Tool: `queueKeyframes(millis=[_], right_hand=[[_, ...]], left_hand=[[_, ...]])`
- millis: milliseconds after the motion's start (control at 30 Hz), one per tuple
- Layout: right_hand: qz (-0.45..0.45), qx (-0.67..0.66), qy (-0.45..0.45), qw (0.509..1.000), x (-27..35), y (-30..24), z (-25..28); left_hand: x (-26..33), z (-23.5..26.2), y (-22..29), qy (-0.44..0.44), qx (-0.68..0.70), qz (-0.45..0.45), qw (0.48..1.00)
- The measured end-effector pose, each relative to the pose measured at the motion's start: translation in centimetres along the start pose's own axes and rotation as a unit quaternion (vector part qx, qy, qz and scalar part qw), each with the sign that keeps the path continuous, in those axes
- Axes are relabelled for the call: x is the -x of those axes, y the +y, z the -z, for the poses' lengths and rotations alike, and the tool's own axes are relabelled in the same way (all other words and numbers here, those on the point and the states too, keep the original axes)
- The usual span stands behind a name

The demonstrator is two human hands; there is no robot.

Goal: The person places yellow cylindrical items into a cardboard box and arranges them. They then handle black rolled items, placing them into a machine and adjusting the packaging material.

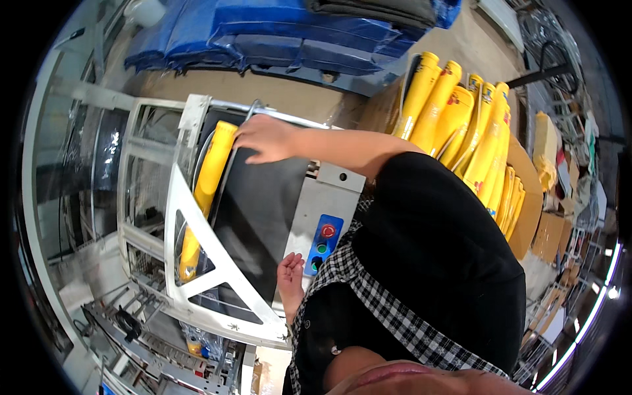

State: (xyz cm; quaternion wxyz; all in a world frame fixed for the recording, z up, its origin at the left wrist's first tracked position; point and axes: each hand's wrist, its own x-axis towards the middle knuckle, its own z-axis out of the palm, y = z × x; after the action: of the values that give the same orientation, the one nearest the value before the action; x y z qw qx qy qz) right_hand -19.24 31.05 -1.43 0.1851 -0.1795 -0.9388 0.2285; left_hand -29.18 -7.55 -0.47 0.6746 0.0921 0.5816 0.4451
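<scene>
A long yellow tube-shaped package (209, 174) lies on the dark conveyor belt (253, 204), along its far left side. A white triangular bracket (227, 260) hides part of the package's lower half. My right hand (266, 138) reaches over the belt, fingers bent and thumb apart, beside the package's upper end and a thin metal rod (228, 168). Whether the fingertips touch either one I cannot tell. Close to my body, my left hand (289, 282) hovers by the blue button panel (324, 245), its fingers loosely apart and nothing visible in them.
A cardboard box (523, 227) at the right is packed with several more yellow packages (471, 131). Blue wrapped bundles (263, 36) lie beyond the machine. White frame bars (146, 155) stand left of the belt, with metal machinery (155, 342) at lower left.
</scene>
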Motion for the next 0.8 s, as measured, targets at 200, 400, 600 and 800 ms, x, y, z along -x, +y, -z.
queueKeyframes(millis=[200,400,600,800], right_hand=[[-0.488,0.269,0.176,0.812,24.4,7.2,13.2],[-0.783,0.091,0.124,0.603,30.5,13.3,14.9],[-0.794,0.056,0.118,0.594,32.5,17.4,13.5],[-0.539,0.151,0.334,0.759,36.7,12.4,18.0]], left_hand=[[-2.8,-5.7,2.9,0.007,-0.082,0.001,0.997],[-4.0,-11.0,4.4,-0.051,-0.175,-0.012,0.983],[-4.6,-13.3,2.7,-0.059,-0.214,-0.049,0.974],[-4.9,-14.8,4.2,-0.091,-0.283,-0.051,0.954]])
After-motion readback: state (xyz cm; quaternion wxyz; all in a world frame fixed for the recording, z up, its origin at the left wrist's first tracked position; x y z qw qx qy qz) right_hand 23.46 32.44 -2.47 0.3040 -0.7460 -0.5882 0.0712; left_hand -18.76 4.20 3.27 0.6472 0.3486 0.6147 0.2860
